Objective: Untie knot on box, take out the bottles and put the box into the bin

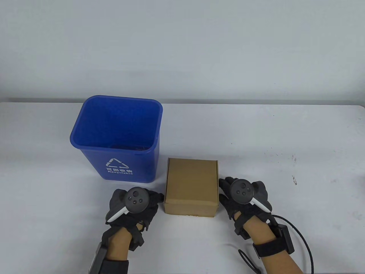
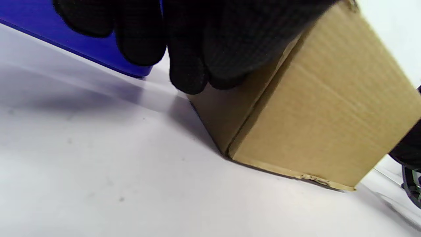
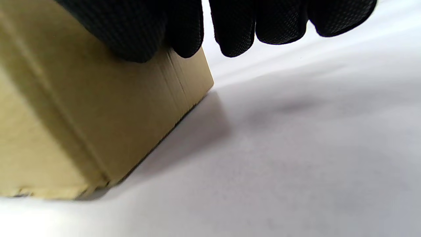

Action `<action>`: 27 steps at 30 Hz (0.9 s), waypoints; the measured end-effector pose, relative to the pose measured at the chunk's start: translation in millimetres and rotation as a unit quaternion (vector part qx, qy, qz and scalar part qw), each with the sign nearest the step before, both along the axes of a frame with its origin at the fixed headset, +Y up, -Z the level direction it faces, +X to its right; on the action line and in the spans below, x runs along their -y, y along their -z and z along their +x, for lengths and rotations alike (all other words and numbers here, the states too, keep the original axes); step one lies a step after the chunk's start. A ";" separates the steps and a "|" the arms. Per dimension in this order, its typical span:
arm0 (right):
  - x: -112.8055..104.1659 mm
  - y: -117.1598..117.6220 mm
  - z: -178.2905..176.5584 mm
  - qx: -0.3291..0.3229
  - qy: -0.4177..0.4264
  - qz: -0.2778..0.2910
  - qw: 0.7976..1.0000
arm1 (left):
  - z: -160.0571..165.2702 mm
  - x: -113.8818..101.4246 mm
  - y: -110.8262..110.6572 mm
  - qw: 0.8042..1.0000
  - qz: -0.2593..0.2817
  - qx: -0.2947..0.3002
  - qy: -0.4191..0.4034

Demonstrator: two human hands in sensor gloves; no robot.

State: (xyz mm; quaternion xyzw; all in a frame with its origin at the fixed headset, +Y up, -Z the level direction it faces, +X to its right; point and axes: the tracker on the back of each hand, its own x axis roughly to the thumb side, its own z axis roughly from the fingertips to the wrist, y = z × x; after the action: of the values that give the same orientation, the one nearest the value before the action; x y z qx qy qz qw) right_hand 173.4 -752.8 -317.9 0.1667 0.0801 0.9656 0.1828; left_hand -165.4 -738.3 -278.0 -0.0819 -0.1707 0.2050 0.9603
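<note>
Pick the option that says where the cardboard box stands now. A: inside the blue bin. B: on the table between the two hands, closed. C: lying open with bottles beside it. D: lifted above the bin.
B: the cardboard box sits closed on the table, with the left hand at one side, the right hand at the other, and the blue bin beside it.

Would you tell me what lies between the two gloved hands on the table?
The cardboard box sits between the left hand and right hand, each at one side of it, as the table view shows.

left hand (image 1: 134, 203) and right hand (image 1: 242, 197) low, apart, fingers (image 2: 187, 75) pointing forward.
</note>
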 end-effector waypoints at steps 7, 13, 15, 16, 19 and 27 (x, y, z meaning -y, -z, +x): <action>3.4 -7.1 -12.1 -0.042 -0.041 -0.025 0.998 | 10.5 6.3 -0.8 0.997 0.022 -0.017 0.077; 11.8 -10.5 -25.3 -0.071 -0.093 -0.035 0.993 | 20.5 12.6 2.8 0.991 0.035 -0.010 0.132; 15.5 -11.7 -29.0 -0.079 -0.108 -0.036 0.990 | 22.3 14.1 3.2 0.990 0.040 -0.006 0.134; 14.5 -12.4 -30.2 -0.080 -0.114 -0.019 0.990 | 23.2 13.7 2.3 0.990 0.043 -0.006 0.134; 11.7 -13.9 -30.7 -0.083 -0.119 -0.009 0.989 | 25.6 10.9 -1.3 0.989 0.063 0.004 0.137; -7.8 -20.9 -23.4 -0.085 -0.075 -0.008 0.993 | 19.6 -3.8 -9.7 0.992 0.086 0.013 0.090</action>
State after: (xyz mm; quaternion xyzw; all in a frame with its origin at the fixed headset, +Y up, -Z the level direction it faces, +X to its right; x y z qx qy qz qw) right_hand 150.0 -744.9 -296.9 0.2402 0.1155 0.9583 0.1034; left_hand -145.8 -734.5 -268.3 -0.0171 -0.1920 0.1010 0.9760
